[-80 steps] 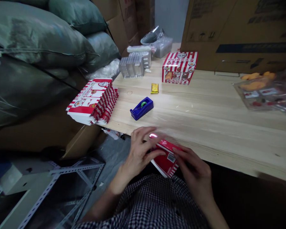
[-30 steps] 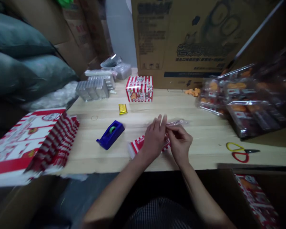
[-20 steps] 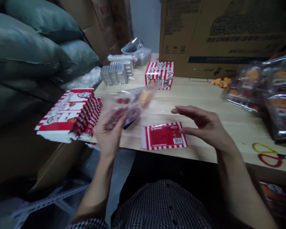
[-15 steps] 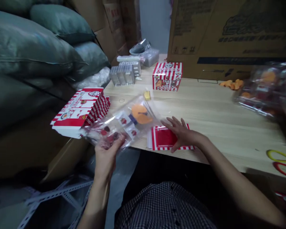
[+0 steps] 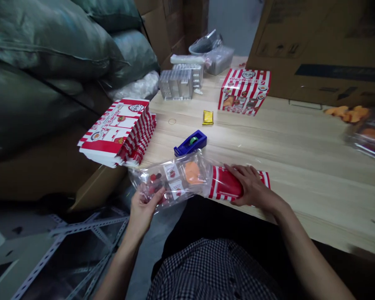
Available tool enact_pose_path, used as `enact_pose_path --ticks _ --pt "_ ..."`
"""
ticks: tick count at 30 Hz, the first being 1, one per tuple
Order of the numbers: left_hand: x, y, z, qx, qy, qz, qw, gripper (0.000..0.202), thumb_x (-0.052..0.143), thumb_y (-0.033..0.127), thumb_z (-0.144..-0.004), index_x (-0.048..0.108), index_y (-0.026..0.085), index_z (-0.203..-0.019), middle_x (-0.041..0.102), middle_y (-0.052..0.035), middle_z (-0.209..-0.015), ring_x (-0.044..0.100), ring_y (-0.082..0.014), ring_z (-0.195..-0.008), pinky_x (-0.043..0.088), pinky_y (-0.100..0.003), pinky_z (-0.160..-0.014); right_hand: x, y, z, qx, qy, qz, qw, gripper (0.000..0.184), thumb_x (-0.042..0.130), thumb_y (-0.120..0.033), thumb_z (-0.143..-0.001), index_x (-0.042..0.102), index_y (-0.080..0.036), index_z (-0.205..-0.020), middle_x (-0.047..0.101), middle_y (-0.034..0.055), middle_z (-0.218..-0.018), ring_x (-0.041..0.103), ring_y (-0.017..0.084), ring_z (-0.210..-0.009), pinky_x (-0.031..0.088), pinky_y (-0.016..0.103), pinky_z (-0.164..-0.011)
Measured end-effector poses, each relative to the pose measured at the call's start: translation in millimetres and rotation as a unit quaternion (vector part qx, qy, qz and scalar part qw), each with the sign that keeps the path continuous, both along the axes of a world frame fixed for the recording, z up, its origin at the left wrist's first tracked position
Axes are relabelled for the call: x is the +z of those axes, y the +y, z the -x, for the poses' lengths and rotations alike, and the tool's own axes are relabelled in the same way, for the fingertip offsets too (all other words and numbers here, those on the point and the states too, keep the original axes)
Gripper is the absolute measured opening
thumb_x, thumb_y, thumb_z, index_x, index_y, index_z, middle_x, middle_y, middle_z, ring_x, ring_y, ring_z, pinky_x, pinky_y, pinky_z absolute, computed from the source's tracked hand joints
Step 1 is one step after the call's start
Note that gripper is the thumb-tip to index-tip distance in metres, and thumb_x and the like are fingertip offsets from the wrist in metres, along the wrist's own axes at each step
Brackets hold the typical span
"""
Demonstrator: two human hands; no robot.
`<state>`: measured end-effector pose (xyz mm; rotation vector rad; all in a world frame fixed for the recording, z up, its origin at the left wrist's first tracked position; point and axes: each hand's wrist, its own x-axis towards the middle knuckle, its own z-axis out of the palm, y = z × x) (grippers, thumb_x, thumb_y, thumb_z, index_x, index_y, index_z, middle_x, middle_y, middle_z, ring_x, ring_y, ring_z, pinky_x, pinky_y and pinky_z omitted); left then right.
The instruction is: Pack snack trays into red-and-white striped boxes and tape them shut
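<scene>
My left hand (image 5: 143, 207) grips the near end of a clear plastic bag of small toy pieces (image 5: 171, 180), among them an orange one. The bag's far end meets the open end of a red-and-white striped carton (image 5: 226, 187) that lies at the table's front edge. My right hand (image 5: 251, 189) is closed over that carton and holds it against the wooden table (image 5: 300, 158).
A stack of flat striped cartons (image 5: 118, 129) overhangs the table's left edge. Behind it lie a blue tape dispenser (image 5: 190, 143), a gold packet (image 5: 207, 117), an assembled striped box (image 5: 244, 91), clear trays (image 5: 178, 81) and more toy bags (image 5: 367, 135). Large cardboard boxes stand behind.
The carton went from both hands down onto the table. My left hand picked up the toy bag and brought it to the carton's end. My right hand closed on the carton.
</scene>
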<state>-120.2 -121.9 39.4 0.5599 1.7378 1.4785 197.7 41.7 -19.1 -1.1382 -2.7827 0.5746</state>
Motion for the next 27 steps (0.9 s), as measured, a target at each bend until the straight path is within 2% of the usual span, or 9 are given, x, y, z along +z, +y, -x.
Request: enact_pose_path --ticks 3,6,8,10,13,16,20,23,27 --pt "12.7 0.3 17.5 -0.033 -0.037 0.022 0.999 0.059 0.091 0.031 -0.061 0.071 0.016 -0.115 0.075 -0.0025 -0.092 0.071 -0.0164 -0.075 0.060 -0.025 -0.068 -1.3 0.7 -1.9 0.012 0.009 -0.001 1.000 0.115 0.083 -0.044 -0.062 0.025 -0.025 -0.160 0.046 0.0190 -0.150 0.041 0.040 -0.140 0.018 0.061 -0.120" --pt "20.6 6.7 36.9 -0.108 -0.051 0.062 0.991 0.051 0.089 0.028 -0.063 0.073 0.016 -0.110 0.075 -0.0039 -0.088 0.071 -0.0172 -0.073 0.059 -0.026 -0.066 -1.0 0.3 -4.5 0.031 0.013 0.009 0.999 0.118 0.086 -0.047 -0.061 0.025 -0.027 -0.160 0.045 0.0179 -0.152 0.041 0.040 -0.140 0.020 0.060 -0.121" --pt "18.7 14.5 47.6 -0.167 -0.030 0.086 0.982 0.043 0.087 0.027 -0.065 0.075 0.016 -0.105 0.075 -0.0052 -0.089 0.070 -0.0182 -0.073 0.058 -0.027 -0.064 -0.1 -1.5 -5.6 0.041 0.008 0.014 0.999 0.123 0.088 -0.048 -0.060 0.022 -0.027 -0.161 0.044 0.0180 -0.152 0.039 0.041 -0.142 0.019 0.060 -0.121" --pt "11.1 22.8 55.2 -0.198 0.007 0.099 0.975 0.039 0.086 0.026 -0.064 0.076 0.016 -0.101 0.075 -0.0053 -0.087 0.069 -0.0177 -0.072 0.056 -0.025 -0.060 1.4 -4.7 -6.0 0.040 -0.004 0.013 0.999 0.125 0.090 -0.045 -0.059 0.021 -0.027 -0.162 0.043 0.0193 -0.153 0.037 0.042 -0.143 0.016 0.062 -0.122" --pt "-2.3 31.1 58.6 -0.196 0.046 0.097 0.975 0.047 0.086 0.025 -0.063 0.075 0.016 -0.107 0.077 -0.0055 -0.090 0.068 -0.0165 -0.071 0.054 -0.023 -0.058 3.4 -10.8 -6.2 0.035 -0.013 0.012 0.999 0.121 0.090 -0.041 -0.059 0.026 -0.025 -0.160 0.042 0.0204 -0.152 0.036 0.042 -0.144 0.014 0.062 -0.122" --pt "-5.6 33.7 53.5 -0.181 0.059 0.081 0.978 0.053 0.085 0.027 -0.065 0.073 0.018 -0.116 0.077 -0.0070 -0.100 0.070 -0.0179 -0.078 0.055 -0.024 -0.063 2.6 -14.9 -7.6 0.036 -0.009 0.012 0.999 0.119 0.090 -0.041 -0.059 0.029 -0.024 -0.159 0.042 0.0207 -0.152 0.035 0.042 -0.145 0.012 0.063 -0.123" --pt "7.2 33.6 48.8 -0.173 0.022 0.072 0.982 0.054 0.085 0.027 -0.064 0.072 0.018 -0.115 0.077 -0.0061 -0.098 0.070 -0.0171 -0.076 0.055 -0.024 -0.063 -0.5 -15.3 -10.3 0.039 0.008 0.016 0.999 0.116 0.088 -0.041 -0.060 0.028 -0.026 -0.159 0.043 0.0185 -0.151 0.037 0.041 -0.143 0.012 0.063 -0.123" --pt "18.5 31.4 54.8 -0.163 0.001 0.065 0.984 0.057 0.086 0.026 -0.064 0.071 0.016 -0.117 0.076 -0.0068 -0.098 0.070 -0.0171 -0.076 0.055 -0.024 -0.064 0.5 -14.3 -11.2 0.042 0.013 0.022 0.999 0.113 0.087 -0.039 -0.060 0.030 -0.027 -0.158 0.044 0.0171 -0.150 0.039 0.040 -0.142 0.013 0.063 -0.123" --pt "20.1 36.0 63.2 -0.226 -0.036 0.103 0.968 0.053 0.084 0.020 -0.065 0.071 0.017 -0.117 0.075 -0.0060 -0.100 0.069 -0.0159 -0.077 0.055 -0.025 -0.067 6.6 -13.3 -10.5 0.055 0.015 0.032 0.998 0.110 0.085 -0.039 -0.063 0.031 -0.025 -0.157 0.044 0.0169 -0.150 0.039 0.038 -0.142 0.013 0.062 -0.122"
